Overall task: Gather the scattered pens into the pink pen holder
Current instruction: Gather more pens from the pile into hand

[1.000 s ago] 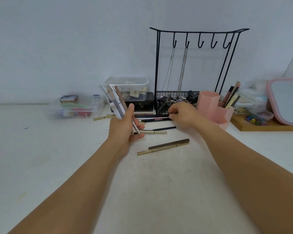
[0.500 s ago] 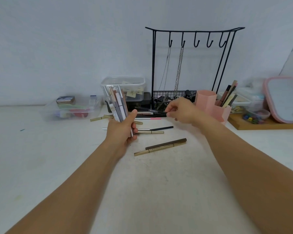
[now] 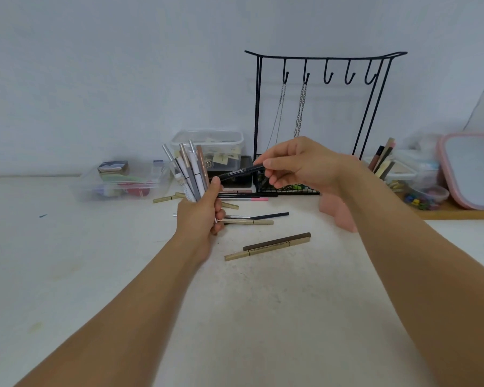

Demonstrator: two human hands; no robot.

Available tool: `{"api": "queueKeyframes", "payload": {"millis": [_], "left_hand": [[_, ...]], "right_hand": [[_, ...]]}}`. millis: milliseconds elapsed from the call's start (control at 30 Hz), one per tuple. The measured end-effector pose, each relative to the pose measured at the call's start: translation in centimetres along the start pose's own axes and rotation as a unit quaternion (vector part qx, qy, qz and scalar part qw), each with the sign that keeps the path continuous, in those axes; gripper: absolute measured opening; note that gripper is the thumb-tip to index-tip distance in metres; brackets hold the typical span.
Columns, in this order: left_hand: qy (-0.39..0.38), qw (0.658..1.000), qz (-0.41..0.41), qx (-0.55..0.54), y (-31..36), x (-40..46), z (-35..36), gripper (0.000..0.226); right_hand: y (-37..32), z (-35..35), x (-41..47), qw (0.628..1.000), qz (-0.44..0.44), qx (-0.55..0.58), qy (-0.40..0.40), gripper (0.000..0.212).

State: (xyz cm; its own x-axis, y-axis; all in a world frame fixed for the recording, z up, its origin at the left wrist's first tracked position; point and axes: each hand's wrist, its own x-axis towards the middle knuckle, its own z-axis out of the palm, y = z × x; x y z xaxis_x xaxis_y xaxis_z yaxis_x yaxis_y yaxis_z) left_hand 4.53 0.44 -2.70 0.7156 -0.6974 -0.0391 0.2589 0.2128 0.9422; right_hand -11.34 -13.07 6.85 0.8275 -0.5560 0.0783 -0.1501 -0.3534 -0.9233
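Note:
My left hand (image 3: 200, 216) grips a bundle of several grey, white and brown pens (image 3: 189, 170), fanned upward above the table. My right hand (image 3: 299, 163) pinches a black pen (image 3: 239, 172) by its right end, and the pen's left tip almost touches the left thumb. The pink pen holder (image 3: 337, 213) stands behind my right forearm, mostly hidden; several pens (image 3: 381, 159) stick up out of it. Loose pens lie on the white table: a brown and a tan pair (image 3: 268, 245), a dark-and-silver one (image 3: 257, 217), a pink-tipped one (image 3: 249, 199), and others.
A black wire hook stand (image 3: 324, 79) with two hanging chains and a mesh base rises behind my hands. Clear plastic boxes (image 3: 123, 182) sit at the back left, a lidded tub (image 3: 210, 148) behind the bundle. A pink-framed mirror (image 3: 472, 169) and a wooden tray (image 3: 458, 213) are at the right.
My right hand has lifted the black pen off the table and carried it up and left toward the bundle. My left hand has stayed put, the bundle now more upright.

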Motion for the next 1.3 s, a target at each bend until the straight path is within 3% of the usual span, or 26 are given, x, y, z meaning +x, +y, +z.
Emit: {"api": "queueKeyframes", "payload": {"millis": [200, 333, 500, 600, 733, 933, 1167, 1300], "left_hand": [[-0.029, 0.999, 0.03, 0.032, -0.2, -0.2, 0.3, 0.043], [-0.051, 0.997, 0.02, 0.057, -0.3, -0.5, 0.4, 0.036], [-0.019, 0.994, 0.026, 0.104, -0.2, -0.9, 0.5, 0.035], [-0.042, 0.984, 0.063, 0.16, 0.1, -1.7, 1.0, 0.024], [-0.117, 0.966, 0.088, 0.212, 0.0, -2.5, 1.7, 0.009], [-0.056, 0.963, 0.118, 0.234, -0.2, -2.2, 1.7, 0.034], [-0.142, 0.958, 0.121, 0.218, -0.6, -2.4, 1.6, 0.056], [-0.141, 0.946, 0.151, 0.249, -0.5, -2.4, 1.3, 0.046]], "right_hand": [[0.4, 3.6, 0.4, 0.985, 0.075, -0.084, -0.132, 0.018], [1.2, 5.9, 1.2, 0.991, 0.039, -0.097, -0.082, 0.024], [0.9, 5.4, 1.2, 0.984, 0.017, -0.169, -0.058, 0.037], [0.2, 4.4, 0.7, 0.997, 0.024, -0.054, -0.057, 0.058], [-0.5, 6.1, 0.4, 0.998, -0.002, 0.008, -0.07, 0.038], [0.1, 10.0, 0.7, 0.995, -0.051, 0.03, 0.077, 0.023], [-0.7, 9.1, 0.1, 0.96, -0.035, 0.164, 0.224, 0.009], [0.7, 5.3, -1.7, 0.944, -0.047, 0.086, 0.314, 0.009]]}}
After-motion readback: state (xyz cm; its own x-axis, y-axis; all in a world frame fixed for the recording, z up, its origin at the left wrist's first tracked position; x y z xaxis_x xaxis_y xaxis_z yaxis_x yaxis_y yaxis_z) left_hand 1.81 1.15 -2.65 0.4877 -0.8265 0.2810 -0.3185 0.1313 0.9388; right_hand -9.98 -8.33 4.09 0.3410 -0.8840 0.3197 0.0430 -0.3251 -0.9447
